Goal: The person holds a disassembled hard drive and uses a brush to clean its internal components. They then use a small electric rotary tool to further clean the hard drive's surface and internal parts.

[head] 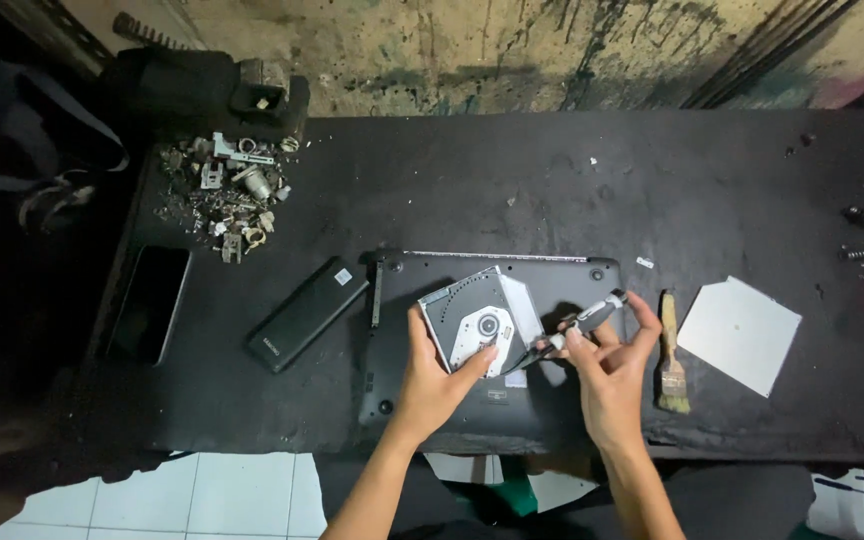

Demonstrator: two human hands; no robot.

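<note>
An optical disc drive (480, 318), its grey underside and round spindle hub showing, was held tilted above an upturned black laptop base (452, 395) at the near middle of the dark table (512, 170). The drive was gripped at its near-left edge by the left hand (432, 378), the fingers curled under and over it. A grey-handled screwdriver (592, 316) was pinched in the closed right hand (607, 372), its tip set against the drive's right edge. The step in hand was judged to be the loosening of a small screw or bracket on the drive; a steady hold and straight pressure would be called for next. A paintbrush (670, 355) and a flat white plate (739, 334) lay to the right, a black battery pack (307, 313) and a dark phone (149, 304) to the left, and a heap of metal scraps (227, 195) at the far left.
</note>
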